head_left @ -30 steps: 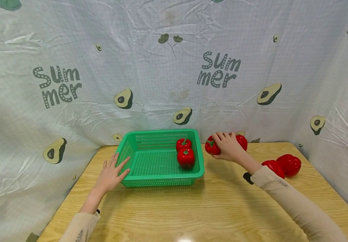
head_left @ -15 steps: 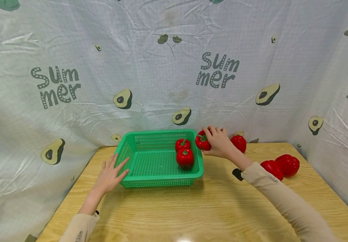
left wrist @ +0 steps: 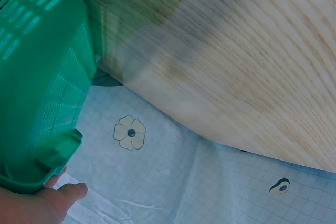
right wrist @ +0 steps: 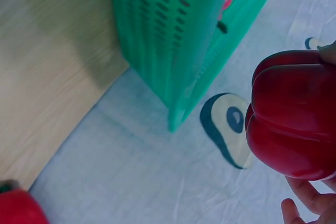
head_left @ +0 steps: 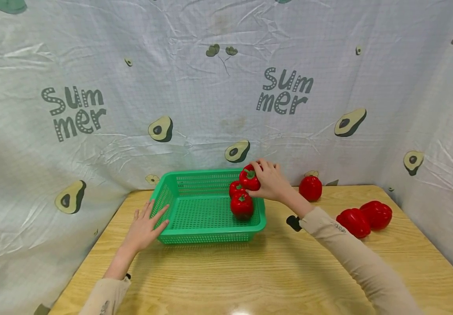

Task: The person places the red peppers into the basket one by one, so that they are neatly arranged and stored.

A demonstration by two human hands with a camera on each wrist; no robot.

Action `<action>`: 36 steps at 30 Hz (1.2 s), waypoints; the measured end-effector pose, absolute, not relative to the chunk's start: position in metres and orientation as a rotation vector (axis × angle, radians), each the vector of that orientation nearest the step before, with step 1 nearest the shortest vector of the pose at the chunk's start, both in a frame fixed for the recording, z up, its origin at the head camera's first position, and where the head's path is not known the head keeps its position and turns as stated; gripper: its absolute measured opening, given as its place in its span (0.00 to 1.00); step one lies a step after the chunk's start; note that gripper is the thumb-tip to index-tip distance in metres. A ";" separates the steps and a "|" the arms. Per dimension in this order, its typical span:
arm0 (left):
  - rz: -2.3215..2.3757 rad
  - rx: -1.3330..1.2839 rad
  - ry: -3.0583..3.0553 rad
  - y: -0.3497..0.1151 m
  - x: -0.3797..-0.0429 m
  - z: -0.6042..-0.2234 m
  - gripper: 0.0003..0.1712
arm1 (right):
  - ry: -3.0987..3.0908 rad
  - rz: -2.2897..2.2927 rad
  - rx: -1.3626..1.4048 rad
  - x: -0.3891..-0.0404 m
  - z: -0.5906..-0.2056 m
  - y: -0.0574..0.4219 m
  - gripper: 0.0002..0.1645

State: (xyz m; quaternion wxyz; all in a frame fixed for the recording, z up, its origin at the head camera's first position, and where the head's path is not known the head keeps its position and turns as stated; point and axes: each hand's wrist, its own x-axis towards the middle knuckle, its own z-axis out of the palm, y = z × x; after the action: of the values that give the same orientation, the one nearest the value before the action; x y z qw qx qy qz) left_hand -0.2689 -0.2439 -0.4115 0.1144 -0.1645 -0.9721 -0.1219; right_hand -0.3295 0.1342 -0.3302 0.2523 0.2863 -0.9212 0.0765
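Above the basket's far right corner, I have the right hand (head_left: 271, 180) grasping a red bell pepper (head_left: 249, 178), its green stem showing, with two basket peppers (head_left: 242, 207) just below inside the green basket (head_left: 210, 229), near its right wall. I see the left hand (head_left: 141, 228) relaxed, fingers spread, touching the left rim. Farther right on the wooden table (head_left: 226, 271), I see a lone pepper (head_left: 310, 188) near the printed cloth (head_left: 195, 87) and a touching pair of peppers (head_left: 354, 223).
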 end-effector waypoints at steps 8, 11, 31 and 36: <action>-0.360 -0.512 -2.850 -0.245 -0.280 -0.413 0.30 | -2.505 0.146 0.740 -0.337 -0.326 0.115 0.43; -0.350 -0.522 -2.845 -0.246 -0.283 -0.413 0.30 | -2.504 0.128 0.715 -0.340 -0.324 0.109 0.43; -0.386 -0.562 -2.850 -0.258 -0.302 -0.412 0.29 | -2.657 0.159 0.506 -0.373 -0.323 0.064 0.40; -0.378 -0.572 -2.860 -0.261 -0.307 -0.412 0.29 | -2.697 0.181 0.507 -0.385 -0.330 0.050 0.41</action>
State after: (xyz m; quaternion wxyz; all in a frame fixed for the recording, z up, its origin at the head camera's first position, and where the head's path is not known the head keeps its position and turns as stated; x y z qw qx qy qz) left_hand -0.3073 -0.2610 -0.4121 0.1002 -0.1935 -0.9675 -0.1280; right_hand -0.3854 0.0503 -0.3299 0.1942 0.1808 -0.9620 0.0647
